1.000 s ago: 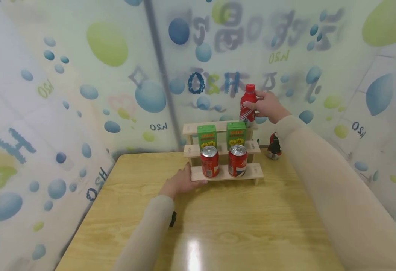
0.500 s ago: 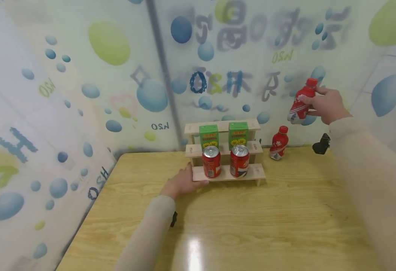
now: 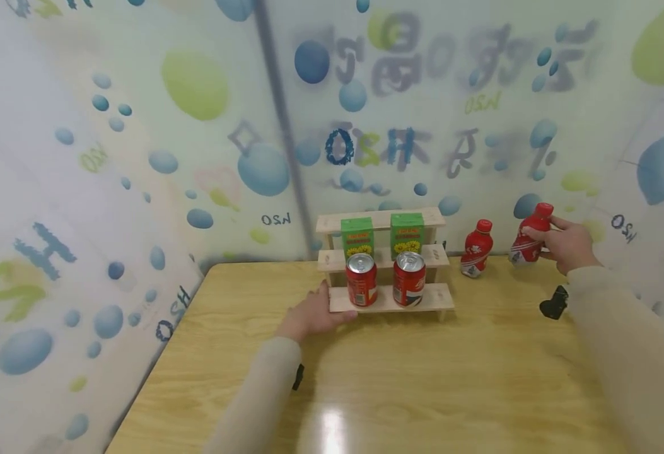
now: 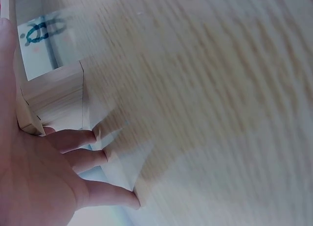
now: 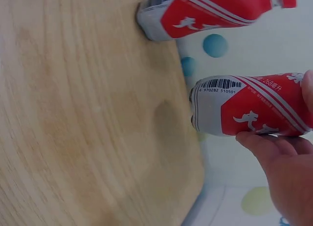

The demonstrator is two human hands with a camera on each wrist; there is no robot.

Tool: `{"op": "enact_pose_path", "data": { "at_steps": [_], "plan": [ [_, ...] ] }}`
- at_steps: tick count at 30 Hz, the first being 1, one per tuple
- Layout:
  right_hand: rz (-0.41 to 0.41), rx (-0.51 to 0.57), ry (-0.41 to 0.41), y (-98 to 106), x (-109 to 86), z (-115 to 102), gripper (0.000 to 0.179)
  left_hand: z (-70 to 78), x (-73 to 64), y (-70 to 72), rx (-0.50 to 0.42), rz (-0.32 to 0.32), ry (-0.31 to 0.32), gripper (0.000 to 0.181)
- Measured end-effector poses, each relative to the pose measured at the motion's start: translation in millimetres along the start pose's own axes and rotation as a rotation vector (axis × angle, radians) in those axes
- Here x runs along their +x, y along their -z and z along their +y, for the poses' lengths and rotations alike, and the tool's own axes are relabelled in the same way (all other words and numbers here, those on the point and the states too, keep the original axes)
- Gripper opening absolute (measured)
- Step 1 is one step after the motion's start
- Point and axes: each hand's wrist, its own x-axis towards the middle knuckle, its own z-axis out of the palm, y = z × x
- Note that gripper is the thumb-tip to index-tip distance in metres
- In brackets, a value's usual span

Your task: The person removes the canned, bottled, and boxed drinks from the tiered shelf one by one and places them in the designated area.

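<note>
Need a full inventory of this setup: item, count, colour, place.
cans: 2, red with silver tops, shelf's bottom tier
boxes: 2, green, middle tier, behind the cans
shelf: 1, pale wood, toward table's back
standing bottle: 1, red and whitish, on table, right of shelf
held bottle: 1, red and whitish, in right hand
table: 1, light wood
backdrop: count unclear, pale with blue and green drops, behind and beside table
left hand: 1, at shelf's left end
sleeves: 2, cream, one per arm
</note>
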Motion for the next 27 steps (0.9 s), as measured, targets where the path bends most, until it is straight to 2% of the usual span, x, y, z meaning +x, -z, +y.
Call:
{"op": "enact_pose_path", "data": {
  "at_steps": [3, 8, 14, 16, 23, 27],
  "plan": [
    [0.002, 0.018, -0.026, -12, 4.2, 10, 0.096, -1.7, -0.5, 1.5, 0.007, -0.008, 0.017, 0.136],
    [0.019, 0.058, -0.052, -23, 5.4, 15, 0.097, 0.2, 3.4, 6.3, 0.019, -0.004, 0.011, 0.141],
    [0.007, 0.085, -0.071, -35, -2.1, 19, 0.090, -1.9, 5.1, 2.3, 0.009, -0.020, -0.004, 0.141],
    [0.007, 0.082, -0.076, -38, -4.2, 20, 0.086, -1.8, 3.8, 1.7, 0.011, -0.027, -0.006, 0.142],
    [0.032, 0.040, -0.085, -42, 4.4, 28, 0.092, -0.5, 1.6, 4.4, 0.035, -0.018, 0.003, 0.140],
    [-0.009, 0.029, -0.071, -39, 2.9, 26, 0.095, -0.5, -0.2, 7.0, 0.049, -0.028, 0.011, 0.142]
  ]
}}
